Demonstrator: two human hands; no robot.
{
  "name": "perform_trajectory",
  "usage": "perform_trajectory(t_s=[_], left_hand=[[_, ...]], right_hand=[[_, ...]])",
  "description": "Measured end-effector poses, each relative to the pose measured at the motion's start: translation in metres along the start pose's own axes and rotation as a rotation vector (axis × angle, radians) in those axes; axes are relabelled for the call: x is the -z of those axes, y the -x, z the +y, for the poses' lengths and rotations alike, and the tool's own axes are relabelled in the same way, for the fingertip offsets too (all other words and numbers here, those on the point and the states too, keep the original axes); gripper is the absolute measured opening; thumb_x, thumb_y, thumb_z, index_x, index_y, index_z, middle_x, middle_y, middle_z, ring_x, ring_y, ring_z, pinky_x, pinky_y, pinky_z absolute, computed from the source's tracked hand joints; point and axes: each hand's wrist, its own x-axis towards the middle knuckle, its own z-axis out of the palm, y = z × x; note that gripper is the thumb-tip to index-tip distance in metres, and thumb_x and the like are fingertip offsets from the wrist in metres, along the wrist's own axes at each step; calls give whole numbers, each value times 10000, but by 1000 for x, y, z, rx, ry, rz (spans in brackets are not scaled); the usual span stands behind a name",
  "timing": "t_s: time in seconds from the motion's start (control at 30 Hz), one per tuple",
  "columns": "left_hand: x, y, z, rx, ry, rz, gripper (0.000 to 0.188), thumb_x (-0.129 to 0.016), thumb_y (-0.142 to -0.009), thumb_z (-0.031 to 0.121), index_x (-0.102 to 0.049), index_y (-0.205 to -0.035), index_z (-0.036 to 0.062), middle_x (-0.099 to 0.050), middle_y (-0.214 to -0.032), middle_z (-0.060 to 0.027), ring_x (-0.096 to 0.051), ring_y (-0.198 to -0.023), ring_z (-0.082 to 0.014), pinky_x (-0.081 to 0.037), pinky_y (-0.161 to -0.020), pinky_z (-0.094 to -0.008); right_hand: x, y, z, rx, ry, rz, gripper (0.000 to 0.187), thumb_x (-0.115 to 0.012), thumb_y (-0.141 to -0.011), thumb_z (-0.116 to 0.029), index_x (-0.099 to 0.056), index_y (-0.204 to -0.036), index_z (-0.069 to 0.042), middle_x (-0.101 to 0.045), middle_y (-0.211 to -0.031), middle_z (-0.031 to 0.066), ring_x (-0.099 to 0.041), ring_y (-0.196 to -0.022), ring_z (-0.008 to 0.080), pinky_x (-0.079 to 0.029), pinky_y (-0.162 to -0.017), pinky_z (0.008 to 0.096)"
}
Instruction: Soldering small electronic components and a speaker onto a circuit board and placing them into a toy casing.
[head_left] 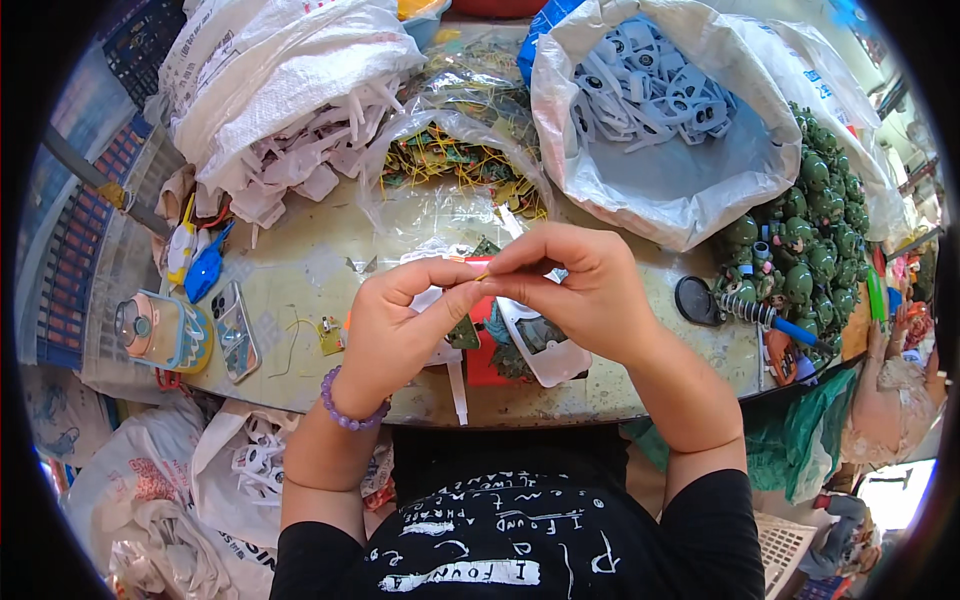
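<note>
Head view: thin yellowish piece between left fingers and right fingers.

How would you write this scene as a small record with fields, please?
Held piece: thin, yellowish piece, mostly hidden by fingers
Left hand: pinching it between thumb and forefinger
Right hand: pinching it too, fingertips close to the left's
Below the hands: red object, partly covered; white plastic part with dark window
Behind: clear bag of wired circuit boards; open white sack of pale plastic parts
Left side: phone, bottle
Right side: green figures, piled
</note>
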Motion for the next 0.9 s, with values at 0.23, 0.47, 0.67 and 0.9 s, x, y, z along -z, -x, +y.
perform_trajectory(t_s=[0.23,0.47,0.67,0.9], left_hand=[[13,-1,-2,-371,-590,-47,82,-684,-820,124,-721,-889,99,-690,-767,-38,-650,-743,-189,-370,-1000,-451],[26,-8,-21,-421,-713,153,94,-677,-828,101,-684,-912,58,-679,-840,-55,-639,-793,-187,-383,-990,-412],[62,-1,-25,-125,-253,407,97,-640,-891,76,-665,-945,-1,-659,-922,-45,-590,-870,-129,-434,-873,-271],[22,1,-10,-368,-789,-121,82,-669,-822,78,-661,-899,53,-658,-931,-81,-606,-856,-227,-420,-946,-418]], right_hand=[[22,21,0,183,464,86,149,-757,-775,-80,-697,-895,-16,-666,-835,79,-632,-751,185,-487,-654,289],[-3,55,-6,158,916,-40,254,-789,-691,-214,-684,-871,-69,-605,-791,57,-569,-753,255,-449,-667,369],[38,70,0,97,1052,-64,201,-672,-655,-1,-622,-837,-71,-608,-879,49,-571,-829,261,-472,-715,368],[42,31,29,361,903,-143,107,-623,-715,-28,-565,-805,-26,-631,-1001,91,-599,-973,282,-501,-799,365]])
